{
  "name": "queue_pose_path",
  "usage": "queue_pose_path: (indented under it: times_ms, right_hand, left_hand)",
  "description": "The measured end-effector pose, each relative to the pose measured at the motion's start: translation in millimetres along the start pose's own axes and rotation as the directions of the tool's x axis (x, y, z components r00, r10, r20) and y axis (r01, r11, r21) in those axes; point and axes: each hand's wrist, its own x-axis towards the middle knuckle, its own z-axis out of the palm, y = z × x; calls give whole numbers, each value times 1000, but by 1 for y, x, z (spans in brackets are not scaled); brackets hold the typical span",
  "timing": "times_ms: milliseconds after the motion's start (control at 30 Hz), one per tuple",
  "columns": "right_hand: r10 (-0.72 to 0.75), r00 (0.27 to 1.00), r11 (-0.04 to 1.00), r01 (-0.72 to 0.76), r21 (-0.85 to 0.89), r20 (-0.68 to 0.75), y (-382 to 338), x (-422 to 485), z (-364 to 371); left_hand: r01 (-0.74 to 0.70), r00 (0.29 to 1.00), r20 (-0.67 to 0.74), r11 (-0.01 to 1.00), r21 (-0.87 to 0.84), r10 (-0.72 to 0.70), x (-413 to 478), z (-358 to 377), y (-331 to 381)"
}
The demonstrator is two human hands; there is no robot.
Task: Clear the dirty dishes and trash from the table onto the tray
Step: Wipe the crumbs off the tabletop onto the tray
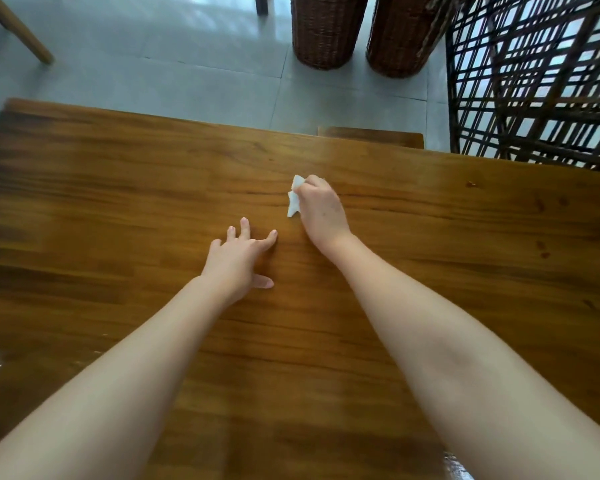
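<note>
**Tissue in right hand, mid-frame**

Right hand (321,211), just above frame centre: fingers curled round a white crumpled tissue (294,199), which sticks out to the hand's left, low over the wooden surface (118,188); tissue-surface contact can't be told. Left hand (238,256), centre frame, near the right hand: fingers spread, tips touching the surface, holding nothing. Two wicker baskets (328,32) on the floor, top centre. Lattice chair (534,77), upper right. Small dark spots on the surface, right side.

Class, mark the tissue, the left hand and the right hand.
tissue (294,200): head view, its white lower fold.
left hand (238,259): head view, back of hand.
right hand (321,211): head view, back of hand.
</note>
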Motion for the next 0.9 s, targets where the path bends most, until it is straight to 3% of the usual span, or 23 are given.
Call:
queue_pose_path:
  times_ms: [133, 367, 500, 633, 800, 900]
  right_hand:
    - [260, 953, 965, -254, 59, -156, 55, 4, -29]
    - [441, 862, 897, -414, 155, -249, 30, 12, -12]
    - [370, 911, 925, -342, 166, -181, 6, 22, 0]
    - [191, 980, 979, -186, 84, -50, -25, 22, 20]
    - [7, 998, 1000, -6, -17, 57, -22, 23, 15]
    - [66, 997, 998, -65, -20, 29, 9, 15, -5]
  left_hand:
    - [-12, 1000, 2, 1000, 1, 12, 1, 1, -1]
    - [-21, 1000, 9, 999, 47, 20, 6, 3, -2]
    - [-13, 1000, 27, 997, 82, 11, 9, 0, 1]
    - [-11, 999, 45, 995, 95, 7, 10, -1, 1]
    - [-4, 999, 52, 993, 118, -2, 8, -4, 2]
    - [0, 998, 59, 993, 118, -7, 6, -5, 2]
